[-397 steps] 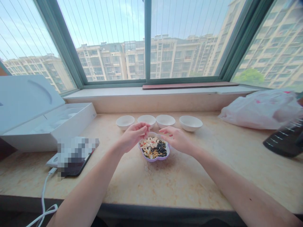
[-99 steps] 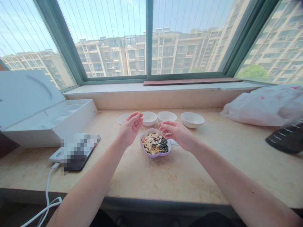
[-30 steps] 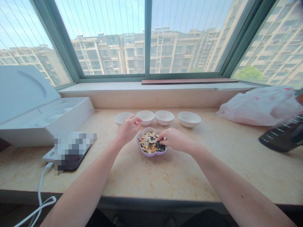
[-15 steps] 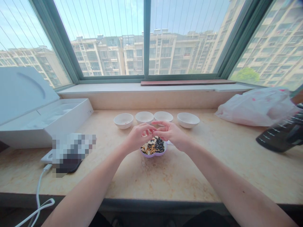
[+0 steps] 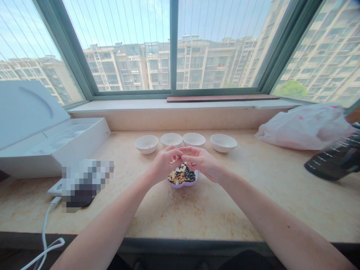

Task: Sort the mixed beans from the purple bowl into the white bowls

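Note:
My left hand point(image 5: 165, 162) and my right hand point(image 5: 203, 162) meet fingertip to fingertip above a purple dish point(image 5: 182, 185). Both are closed in a pinch, and whatever sits between the fingertips is too small or hidden to make out. The lobed dish holds black beans point(image 5: 190, 175), yellow kernels point(image 5: 181, 178) and pale seeds or nuts point(image 5: 173, 174); its far part is covered by my hands. Behind it stand several white bowls in a row, among them the leftmost bowl point(image 5: 146, 144) with a small speck inside and the rightmost bowl point(image 5: 223, 143).
On the left are an open white box point(image 5: 81, 135), a blurred-out dark object point(image 5: 81, 195) and a white cable point(image 5: 45, 221). A plastic bag point(image 5: 303, 125) and a dark jug with white markings point(image 5: 332, 161) stand at the right. The counter's front edge point(image 5: 194, 238) runs before me.
My right hand's fingers have drawn in and bent closer to my left fingertips. The dish and bowls have stayed in place.

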Available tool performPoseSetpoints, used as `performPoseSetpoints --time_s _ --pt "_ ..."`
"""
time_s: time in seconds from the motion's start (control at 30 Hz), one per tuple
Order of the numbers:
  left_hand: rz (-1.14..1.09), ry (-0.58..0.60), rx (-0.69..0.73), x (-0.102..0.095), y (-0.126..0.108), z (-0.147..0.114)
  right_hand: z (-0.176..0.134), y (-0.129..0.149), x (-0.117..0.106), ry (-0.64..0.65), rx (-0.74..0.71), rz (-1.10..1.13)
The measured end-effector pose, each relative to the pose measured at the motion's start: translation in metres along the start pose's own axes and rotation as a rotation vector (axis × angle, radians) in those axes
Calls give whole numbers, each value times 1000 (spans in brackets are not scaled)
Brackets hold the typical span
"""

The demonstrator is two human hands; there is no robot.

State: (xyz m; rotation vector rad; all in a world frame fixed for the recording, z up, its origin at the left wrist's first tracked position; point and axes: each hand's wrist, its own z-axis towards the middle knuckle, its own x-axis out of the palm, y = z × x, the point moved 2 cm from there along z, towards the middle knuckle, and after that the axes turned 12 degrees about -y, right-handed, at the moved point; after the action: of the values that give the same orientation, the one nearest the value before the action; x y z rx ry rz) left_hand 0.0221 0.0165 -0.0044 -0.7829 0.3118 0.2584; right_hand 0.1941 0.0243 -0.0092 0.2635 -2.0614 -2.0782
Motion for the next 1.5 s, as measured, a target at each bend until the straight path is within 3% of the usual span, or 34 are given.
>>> performPoseSetpoints --time_s 0.13,0.27,0.4,0.67,0.9,1.2,1.37,1.5 --pt "-166 -66 -208 -4 0 3 0 3 -3 -71 -6 -24" --pt "-625 -203 -559 -13 6 9 -1 9 -4 -156 -26 -110" --pt "-856 -318 -682 -23 12 14 -2 10 -3 -153 -78 -190" --pt "-840 -294 -679 -21 19 11 2 -3 -2 -156 -318 -500" --pt "-912 -304 -713 -17 27 10 -1 3 -4 -107 -468 -671" --pt "-883 -406 -592 -37 18 17 8 11 -24 -221 -491 -807" --pt "-897 -402 -514 -46 10 21 3 9 -17 -163 -490 -795" --pt "-963 -397 -552 -42 8 20 3 3 -14 -126 -469 -775"
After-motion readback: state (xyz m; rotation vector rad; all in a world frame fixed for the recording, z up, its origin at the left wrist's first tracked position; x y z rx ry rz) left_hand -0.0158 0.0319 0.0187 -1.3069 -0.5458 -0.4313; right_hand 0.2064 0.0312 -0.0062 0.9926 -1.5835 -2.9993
